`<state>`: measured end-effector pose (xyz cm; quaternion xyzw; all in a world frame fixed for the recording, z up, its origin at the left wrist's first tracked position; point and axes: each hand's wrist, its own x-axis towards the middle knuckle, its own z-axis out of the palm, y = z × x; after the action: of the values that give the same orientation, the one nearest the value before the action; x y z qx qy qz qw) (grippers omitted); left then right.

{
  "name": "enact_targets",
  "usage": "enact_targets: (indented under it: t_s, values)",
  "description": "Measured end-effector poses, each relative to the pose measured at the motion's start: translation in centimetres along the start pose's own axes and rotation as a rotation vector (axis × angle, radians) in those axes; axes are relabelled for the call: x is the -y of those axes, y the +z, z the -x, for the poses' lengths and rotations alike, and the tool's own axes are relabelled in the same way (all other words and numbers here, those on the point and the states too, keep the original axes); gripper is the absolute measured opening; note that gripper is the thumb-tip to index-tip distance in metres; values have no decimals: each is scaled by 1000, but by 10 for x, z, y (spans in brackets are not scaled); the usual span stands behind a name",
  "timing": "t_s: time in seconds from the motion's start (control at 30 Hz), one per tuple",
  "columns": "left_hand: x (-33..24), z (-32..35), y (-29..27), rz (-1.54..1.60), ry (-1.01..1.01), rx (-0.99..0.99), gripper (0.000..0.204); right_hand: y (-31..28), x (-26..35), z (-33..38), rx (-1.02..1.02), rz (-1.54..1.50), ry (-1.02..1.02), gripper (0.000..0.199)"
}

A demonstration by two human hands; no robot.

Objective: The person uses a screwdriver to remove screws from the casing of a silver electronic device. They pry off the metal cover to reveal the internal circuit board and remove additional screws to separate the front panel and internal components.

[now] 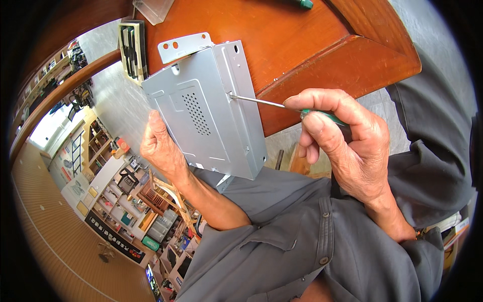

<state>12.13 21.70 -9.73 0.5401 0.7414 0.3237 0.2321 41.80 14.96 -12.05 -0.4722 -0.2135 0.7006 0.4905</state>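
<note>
A flat grey sheet-metal case with a patch of small vent holes stands tilted at the table's edge, above my lap. A bracket with round holes sticks out from its far end. My left hand is closed on the case's left edge; its fingers behind the case are hidden. Between the thumb and fingers of my right hand is a screwdriver with a thin steel shaft and a green handle. The screwdriver's tip meets the narrow right side of the case, near the middle.
Beyond the case lies a reddish-brown wooden table with a raised border. A tool box with dark pieces sits at its left edge, near a clear plastic tray. A green-tipped tool lies at the far side. Cluttered shelves fill the left background.
</note>
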Motion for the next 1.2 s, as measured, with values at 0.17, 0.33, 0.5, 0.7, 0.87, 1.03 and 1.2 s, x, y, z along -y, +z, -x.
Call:
enact_targets:
  t_s: [0.17,0.33,0.5,0.7,0.87,1.03,1.2]
  values:
    - [0,0,0,-16,7,-16,34,1,-2,1,-24,55,-73,22]
    - [-2,3,4,45,-51,-64,37,4,-1,1,-21,145,-162,22]
    - [-13,4,4,-66,-37,-39,42,6,13,-1,-33,419,-278,19]
    - [-9,-3,-5,-126,-14,47,48,7,57,-9,34,1029,-522,20]
    - [-16,0,0,-81,-11,38,63,31,122,-23,141,1444,-681,19]
    - [-13,0,-1,-66,-28,57,57,43,149,-58,363,1345,-474,27]
    - [-16,5,5,-51,-13,26,57,48,140,-59,330,1416,-759,25]
